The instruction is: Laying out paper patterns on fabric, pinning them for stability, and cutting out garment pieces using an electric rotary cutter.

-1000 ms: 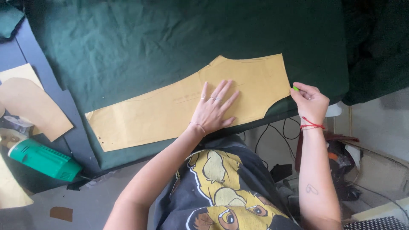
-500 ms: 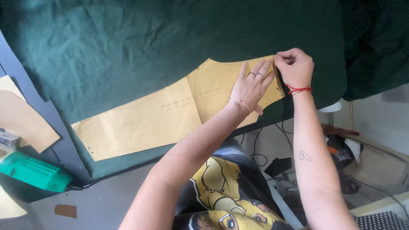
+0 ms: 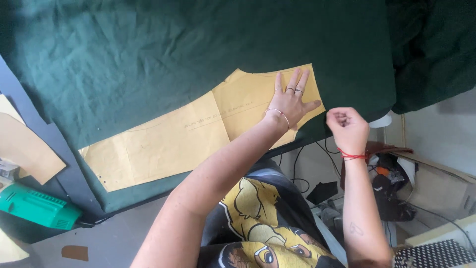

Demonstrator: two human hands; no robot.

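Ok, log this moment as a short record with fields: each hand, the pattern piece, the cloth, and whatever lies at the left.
left hand: flat, fingers spread, pressing on the right end of the paper pattern
right hand: closed loosely, just off the pattern's right edge, over the cloth border; whether it holds anything cannot be told
paper pattern: long tan piece, lying flat and slanted on the cloth
green cloth: dark, wrinkled, spread over the table
left side: another tan pattern piece; green plastic tool

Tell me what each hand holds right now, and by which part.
The left hand presses flat on the tan paper pattern near its right end. The right hand is loosely curled; any small item inside cannot be told.
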